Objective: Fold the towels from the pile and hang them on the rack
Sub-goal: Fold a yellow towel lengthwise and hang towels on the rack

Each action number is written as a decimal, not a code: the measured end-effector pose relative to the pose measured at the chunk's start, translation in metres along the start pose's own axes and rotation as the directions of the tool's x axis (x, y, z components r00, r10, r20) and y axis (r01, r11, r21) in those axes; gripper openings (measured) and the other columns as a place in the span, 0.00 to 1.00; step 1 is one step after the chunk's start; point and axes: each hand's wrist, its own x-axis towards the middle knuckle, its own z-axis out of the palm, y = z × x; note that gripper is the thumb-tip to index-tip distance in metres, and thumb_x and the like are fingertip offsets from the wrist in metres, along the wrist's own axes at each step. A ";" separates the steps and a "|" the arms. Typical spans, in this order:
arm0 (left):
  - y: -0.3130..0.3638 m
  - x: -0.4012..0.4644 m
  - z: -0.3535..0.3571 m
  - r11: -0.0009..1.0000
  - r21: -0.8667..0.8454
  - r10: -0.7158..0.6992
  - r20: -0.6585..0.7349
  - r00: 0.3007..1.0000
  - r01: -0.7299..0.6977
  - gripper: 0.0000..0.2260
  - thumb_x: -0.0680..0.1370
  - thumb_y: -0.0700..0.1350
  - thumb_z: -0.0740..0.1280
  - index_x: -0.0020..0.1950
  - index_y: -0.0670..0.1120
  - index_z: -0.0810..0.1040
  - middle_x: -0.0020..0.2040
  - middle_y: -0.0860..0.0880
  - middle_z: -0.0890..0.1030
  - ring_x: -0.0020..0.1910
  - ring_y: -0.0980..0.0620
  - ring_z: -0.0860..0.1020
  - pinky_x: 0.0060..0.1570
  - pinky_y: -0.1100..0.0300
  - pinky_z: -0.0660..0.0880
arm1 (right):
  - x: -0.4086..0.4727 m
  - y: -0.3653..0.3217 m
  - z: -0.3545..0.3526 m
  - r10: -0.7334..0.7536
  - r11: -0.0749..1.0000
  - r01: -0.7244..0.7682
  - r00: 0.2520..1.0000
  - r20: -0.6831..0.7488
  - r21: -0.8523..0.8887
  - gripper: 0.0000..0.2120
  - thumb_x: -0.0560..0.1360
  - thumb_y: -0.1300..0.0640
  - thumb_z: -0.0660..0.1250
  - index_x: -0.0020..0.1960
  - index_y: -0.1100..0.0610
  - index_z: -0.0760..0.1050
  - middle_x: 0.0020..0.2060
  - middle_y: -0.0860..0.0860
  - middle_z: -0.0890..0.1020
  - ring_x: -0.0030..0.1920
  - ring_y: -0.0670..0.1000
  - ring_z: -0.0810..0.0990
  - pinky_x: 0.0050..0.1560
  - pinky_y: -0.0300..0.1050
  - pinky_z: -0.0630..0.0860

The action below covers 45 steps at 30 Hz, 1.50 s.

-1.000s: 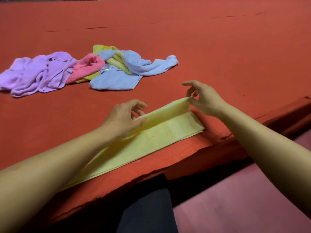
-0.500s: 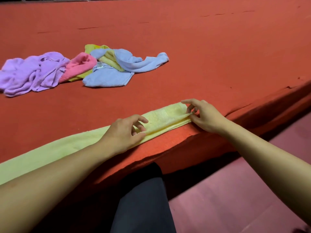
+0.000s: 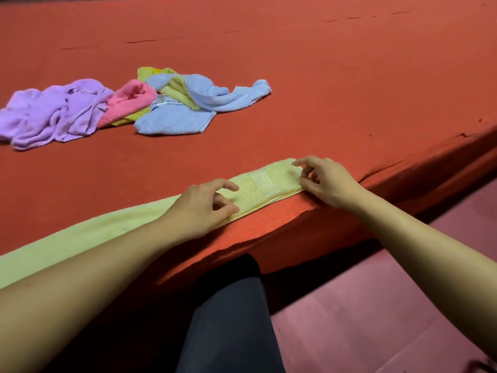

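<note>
Bare forearms [image 3: 419, 254], no sleeves showing, dark grey trouser leg [image 3: 231, 319]

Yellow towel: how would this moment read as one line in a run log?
step: folding | yellow towel: folded strip at table edge | left hand: on towel | right hand: at towel end | pile: waiting

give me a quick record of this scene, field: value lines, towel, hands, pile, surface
towel in work: yellow towel, folded into a long narrow strip, lying flat along the near edge of the red table
left hand: resting on the strip, fingers loosely curled, thumb and fingertips at its near edge
right hand: at the strip's right end, fingertips touching the cloth
pile: purple towel, pink towel, blue towel, crumpled together farther back on the left
rack: not in view
</note>
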 end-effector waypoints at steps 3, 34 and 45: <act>-0.004 -0.006 -0.015 0.999 -0.047 -0.006 -0.076 0.997 0.002 0.13 0.76 0.48 0.72 0.58 0.58 0.75 0.42 0.65 0.84 0.41 0.63 0.80 0.48 0.63 0.74 | 0.000 -0.016 -0.009 -0.016 1.000 0.015 0.999 -0.050 -0.004 0.20 0.74 0.60 0.68 0.65 0.47 0.74 0.41 0.38 0.79 0.46 0.48 0.73 0.49 0.41 0.68; -0.124 -0.174 -0.104 0.946 0.295 -0.003 -0.412 0.911 0.137 0.12 0.77 0.44 0.71 0.59 0.51 0.79 0.44 0.62 0.79 0.40 0.66 0.75 0.47 0.70 0.72 | 0.004 -0.217 0.107 -0.344 0.938 0.338 0.935 0.091 0.076 0.19 0.76 0.60 0.69 0.65 0.48 0.74 0.44 0.39 0.77 0.47 0.49 0.73 0.50 0.47 0.69; -0.118 -0.193 -0.091 0.981 0.161 -0.041 -0.386 0.921 0.111 0.10 0.76 0.46 0.72 0.57 0.52 0.80 0.42 0.62 0.81 0.42 0.66 0.78 0.43 0.73 0.71 | -0.019 -0.216 0.105 -0.368 0.930 0.367 0.922 0.122 0.027 0.18 0.77 0.51 0.67 0.66 0.48 0.74 0.43 0.39 0.79 0.46 0.47 0.73 0.52 0.49 0.71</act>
